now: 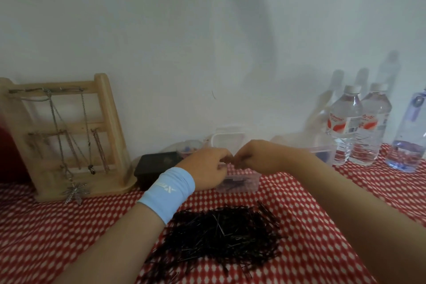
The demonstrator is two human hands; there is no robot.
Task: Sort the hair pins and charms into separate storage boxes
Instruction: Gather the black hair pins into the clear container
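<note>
Pins (221,237) lie in a big loose black pile on the cloth (69,237), nearest the camera; most look unsorted. Just behind the pile are the left hand (206,167), with a blue wristband (168,191), and the right hand (260,157). Fingers are curled and the tips meet above the clear box (242,183); it's too blurred, so I cannot tell if they pinch anything. They're probably held there so a drop lands inside. The box holds dark bits, likely pins, and its lid (228,139) stands open behind. Behind-left of the pile sits a black box (156,166), then a small tub (189,145), maybe for charms, contents unclear. Far left of the pile is a wooden rack (62,136) with chains, and a leaf pendant (76,191) hangs at its foot. Behind-right of the pile is a second box (322,150), then bottles (359,127) by the wall. The forearms flank the pile; nothing blocks the clear box.
</note>
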